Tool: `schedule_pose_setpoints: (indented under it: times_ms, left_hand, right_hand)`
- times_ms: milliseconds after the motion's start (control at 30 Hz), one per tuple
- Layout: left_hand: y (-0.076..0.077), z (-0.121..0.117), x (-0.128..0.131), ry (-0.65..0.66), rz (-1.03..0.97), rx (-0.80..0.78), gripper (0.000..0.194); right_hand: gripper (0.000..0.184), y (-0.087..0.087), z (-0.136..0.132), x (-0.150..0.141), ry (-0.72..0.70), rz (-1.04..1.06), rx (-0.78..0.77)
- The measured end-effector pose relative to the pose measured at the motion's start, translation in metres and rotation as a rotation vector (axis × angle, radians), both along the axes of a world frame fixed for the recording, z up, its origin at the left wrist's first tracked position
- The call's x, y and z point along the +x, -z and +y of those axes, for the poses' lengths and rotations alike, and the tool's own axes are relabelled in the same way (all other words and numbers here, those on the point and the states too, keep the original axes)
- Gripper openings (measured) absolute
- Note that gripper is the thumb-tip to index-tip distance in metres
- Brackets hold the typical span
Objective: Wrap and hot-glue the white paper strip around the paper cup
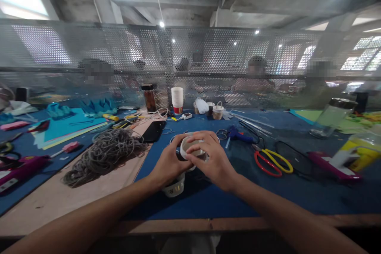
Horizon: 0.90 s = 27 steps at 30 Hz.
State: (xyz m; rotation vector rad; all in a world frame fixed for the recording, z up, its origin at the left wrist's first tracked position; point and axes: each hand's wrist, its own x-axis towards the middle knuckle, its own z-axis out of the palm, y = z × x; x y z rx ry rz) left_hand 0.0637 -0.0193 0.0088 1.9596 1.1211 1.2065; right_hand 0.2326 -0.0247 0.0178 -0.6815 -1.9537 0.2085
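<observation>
Both my hands are wrapped round a white paper cup (190,143) above the middle of the blue table mat, its pale inside facing up toward me. My left hand (170,162) grips the cup's left side, thumb along the near rim. On the other side, the curved fingers of my right hand (212,158) close over the rim and hide part of it. Just below my left hand sits a short, pale round thing with dark lettering (175,187), perhaps a roll of tape; my hand covers its upper part.
Left of my hands lies a heap of grey cord (110,152), with a black phone (153,131) behind it. Scissors (272,160) and a blue glue gun (239,135) lie to the right. Stacked paper cups (177,99) stand at the back before a perforated metal screen (202,55).
</observation>
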Motion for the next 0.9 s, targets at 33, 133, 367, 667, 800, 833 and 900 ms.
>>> schedule_pose_setpoints:
  times_ms: [33, 133, 367, 667, 800, 833, 900]
  left_hand:
    - [0.0, 0.0, 0.0, -0.005, -0.005, 0.003, 0.054]
    - [0.0, 0.001, 0.0, -0.002, -0.068, -0.04, 0.053]
    - [-0.004, 0.005, -0.004, 0.024, -0.152, -0.173, 0.057]
    - [-0.001, 0.006, -0.004, 0.068, -0.183, -0.215, 0.059]
    - [-0.001, 0.006, -0.005, 0.075, -0.197, -0.226, 0.063]
    - [-0.001, 0.007, -0.005, 0.076, -0.2, -0.228, 0.063]
    - [-0.003, 0.007, -0.006, 0.069, -0.196, -0.214, 0.06]
  right_hand:
    - [0.007, 0.0, 0.0, 0.0, -0.002, 0.003, -0.002]
    - [0.007, -0.004, 0.001, 0.005, 0.004, 0.023, -0.007]
    - [0.005, -0.008, 0.007, 0.019, 0.072, 0.035, 0.027]
    - [0.005, -0.006, 0.009, 0.02, 0.024, -0.101, 0.047]
    - [0.012, -0.008, 0.009, 0.022, -0.008, -0.108, 0.043]
    - [0.017, -0.01, 0.009, 0.023, -0.013, -0.09, 0.037]
    - [0.024, -0.013, 0.007, 0.024, -0.015, -0.033, 0.018]
